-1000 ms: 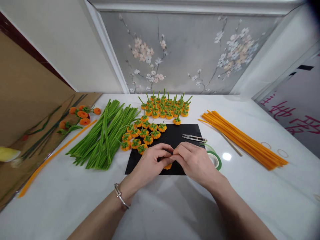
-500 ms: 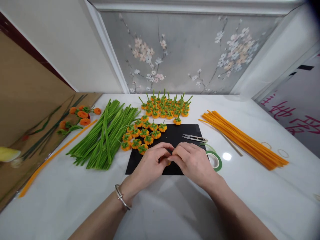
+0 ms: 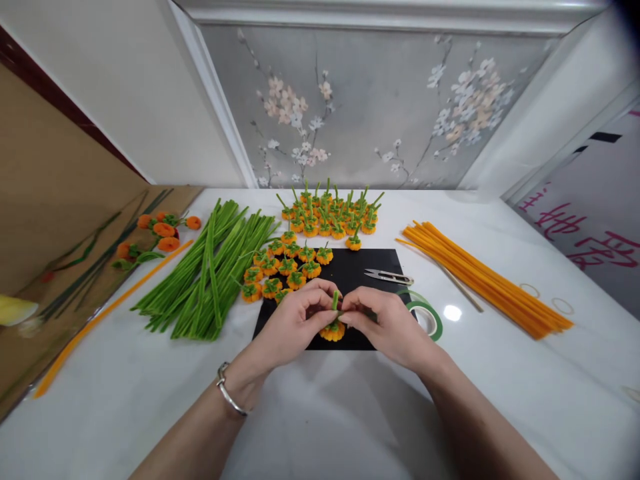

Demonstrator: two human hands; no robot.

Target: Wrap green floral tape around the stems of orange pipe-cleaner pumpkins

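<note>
On the black rectangular mat [image 3: 357,267], an orange scalloped fuzzy ornament [image 3: 333,333] sits, green stem [image 3: 335,300] upright. The left hand [image 3: 295,327] clamps its grip at the stem's base, probably for steadiness; the right hand [image 3: 390,323] pinches together beside it, contents hidden. Silver metal snips [image 3: 389,277] lie close, presumably for quick use.

Left fingers [image 3: 323,321] and right fingers [image 3: 353,319] seemingly pinch a green-stemmed orange piece [image 3: 333,333].

Handwritten Chinese characters [image 3: 559,219] in pinkish red are running across a pale panel [image 3: 595,177] at the right of the view, the middle one apparently reading "她"; the others are showing too slanted to read with certainty.
</note>
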